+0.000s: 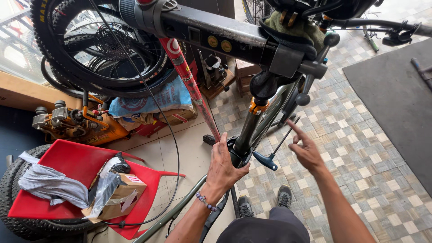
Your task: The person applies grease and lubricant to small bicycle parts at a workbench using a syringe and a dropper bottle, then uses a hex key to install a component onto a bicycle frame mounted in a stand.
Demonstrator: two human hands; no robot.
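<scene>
Head view: left hand wrapped, fingers closed, around the seat tube junction of the bike frame clamped in the repair stand. Right hand open, fingers spread, just beside the blue-handled hex key seated there. Mid-adjustment, apparently; regripping the key needed.

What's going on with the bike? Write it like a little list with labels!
Left hand: grips the bike frame by the seat clamp
Right hand: open, fingers spread, beside a blue-handled hex key
Hex key: stuck in the clamp, not held
Bike: hangs in a repair stand clamp
Nearby: red chair holding a cardboard box
</scene>
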